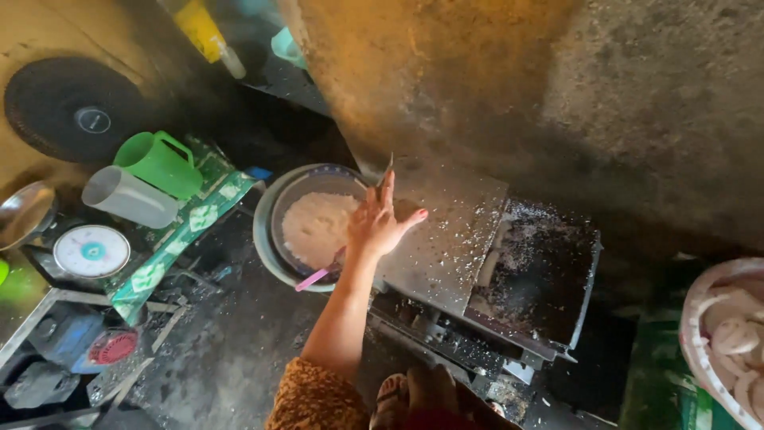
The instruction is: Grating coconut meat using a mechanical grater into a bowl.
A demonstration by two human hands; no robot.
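Your left hand (380, 223), fingers spread flat, lies on the metal chute (446, 239) at frame centre; the bowl of white shreds (316, 227) sits just left of it, perhaps touching; your right hand is out of view.

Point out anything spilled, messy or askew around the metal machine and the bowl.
White shreds are scattered across the sloping metal chute by the one visible hand, not in the bowl of white gratings. More crumbs litter the dark tray. A clear jug lies tipped on its side beside the green jug.
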